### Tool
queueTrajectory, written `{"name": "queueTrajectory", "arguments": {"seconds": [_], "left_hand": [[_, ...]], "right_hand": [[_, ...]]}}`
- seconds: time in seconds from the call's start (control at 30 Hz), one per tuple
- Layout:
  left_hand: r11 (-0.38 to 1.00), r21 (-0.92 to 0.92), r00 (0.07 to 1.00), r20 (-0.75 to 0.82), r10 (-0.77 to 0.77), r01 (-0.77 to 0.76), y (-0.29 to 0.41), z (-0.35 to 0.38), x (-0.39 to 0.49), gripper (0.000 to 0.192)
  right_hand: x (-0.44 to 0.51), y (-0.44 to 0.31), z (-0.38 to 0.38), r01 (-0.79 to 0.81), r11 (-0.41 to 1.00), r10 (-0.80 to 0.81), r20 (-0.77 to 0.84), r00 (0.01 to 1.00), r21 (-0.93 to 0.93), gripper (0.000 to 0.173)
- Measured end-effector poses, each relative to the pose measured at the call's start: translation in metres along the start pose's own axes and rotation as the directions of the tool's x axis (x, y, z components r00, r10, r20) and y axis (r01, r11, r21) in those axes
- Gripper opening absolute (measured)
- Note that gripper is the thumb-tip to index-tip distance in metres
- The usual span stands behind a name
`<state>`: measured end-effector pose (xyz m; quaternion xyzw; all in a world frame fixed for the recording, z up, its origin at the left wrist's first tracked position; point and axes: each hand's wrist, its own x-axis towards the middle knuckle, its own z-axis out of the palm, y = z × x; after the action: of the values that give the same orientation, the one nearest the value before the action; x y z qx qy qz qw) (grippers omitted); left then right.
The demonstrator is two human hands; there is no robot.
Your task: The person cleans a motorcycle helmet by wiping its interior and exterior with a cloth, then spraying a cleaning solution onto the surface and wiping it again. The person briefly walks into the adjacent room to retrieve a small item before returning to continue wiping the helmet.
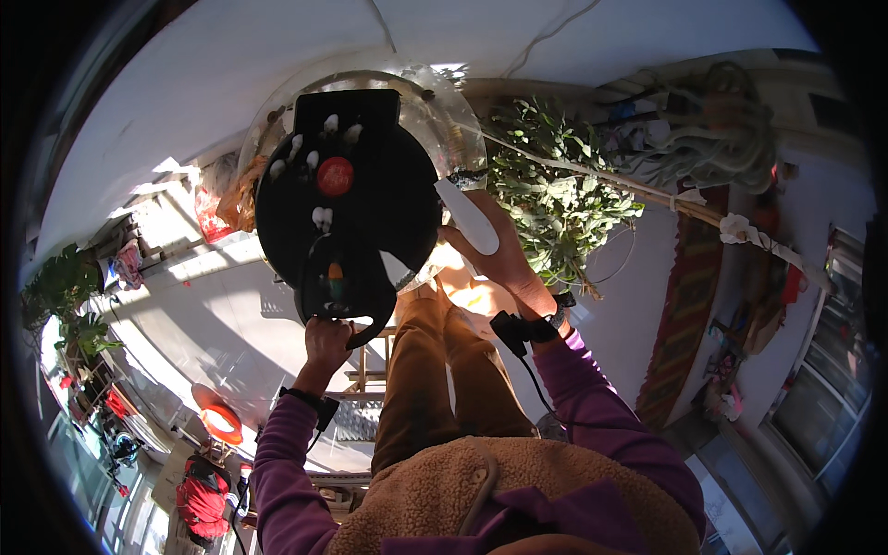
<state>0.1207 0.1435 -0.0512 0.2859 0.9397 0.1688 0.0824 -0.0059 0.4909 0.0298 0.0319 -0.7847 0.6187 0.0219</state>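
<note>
A round black appliance [388,180], which looks like an electric griddle, is before me with a red round label bearing writing on its top. Several small white spots show on it; whether they are marks or reflections I cannot tell. Low on its near side is a looped black handle [371,329]. My left hand [329,343] is closed at this handle end. To the right of the appliance, my right hand [496,243] grips a smooth white object [468,218], perhaps a tool's handle; its far end lies close to the black rim.
Beneath the appliance is a round transparent tabletop [461,118]. A leafy plant [555,187] stands close on the right, with a long pole [617,182] crossing over it. Orange and red plastic bags [215,215] lie left. A red bag [201,496] is at lower left.
</note>
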Motion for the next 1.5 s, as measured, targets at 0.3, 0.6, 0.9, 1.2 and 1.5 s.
{"name": "queueTrajectory", "arguments": {"seconds": [0.3,0.6,0.9,1.2,1.5], "left_hand": [[0.999,0.040,1.000,0.017,-0.008,0.008,-0.001,0.000,-0.004,0.021],[0.998,-0.019,0.991,-0.122,-0.057,0.055,0.075,-0.088,-0.001,0.059],[0.801,-0.586,0.879,-0.438,-0.188,-0.120,0.267,-0.241,0.101,0.063],[0.205,-0.898,0.892,-0.423,-0.162,-0.389,0.301,-0.301,0.098,0.040],[-0.144,-0.844,0.844,-0.476,-0.246,-0.517,0.331,-0.336,0.093,0.044]], "right_hand": [[-0.011,-0.032,-0.015,-0.209,0.915,0.204,0.051,0.978,0.346,0.033],[-0.024,-0.110,-0.071,-0.073,0.832,0.015,0.110,0.994,0.551,0.052],[-0.071,-0.226,-0.068,-0.027,0.834,-0.119,0.228,0.966,0.552,0.068],[-0.110,-0.235,-0.119,0.104,0.888,-0.199,0.170,0.965,0.448,0.113],[-0.175,-0.193,-0.106,-0.620,-0.010,-0.200,0.606,0.770,0.785,0.103]]}}
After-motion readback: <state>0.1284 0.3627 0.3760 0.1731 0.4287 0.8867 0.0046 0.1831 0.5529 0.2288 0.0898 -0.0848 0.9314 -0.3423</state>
